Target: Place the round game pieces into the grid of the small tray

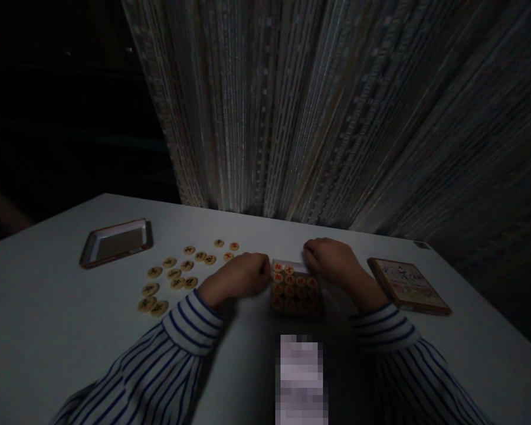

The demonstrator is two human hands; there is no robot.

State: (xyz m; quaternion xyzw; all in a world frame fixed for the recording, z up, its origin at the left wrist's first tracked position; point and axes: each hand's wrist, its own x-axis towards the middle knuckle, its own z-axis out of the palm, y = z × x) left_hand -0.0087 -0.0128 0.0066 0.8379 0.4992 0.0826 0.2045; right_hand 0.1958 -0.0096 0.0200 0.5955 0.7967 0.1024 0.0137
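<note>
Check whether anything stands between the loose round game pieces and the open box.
Yes: the left hand and its striped cuff lie between the loose game pieces and the open box, with the fingers at the box's left edge. Nothing else visible stands there.

The left sleeve [154, 366] at the lower left of the frame is white cloth with thin navy stripes, and its wide cuff [193, 324] has stripes running around the wrist. The right sleeve [407, 366], at lower right, matches but lies in shadow. The left hand [234, 275] and right hand [334, 264] are bare.
</note>
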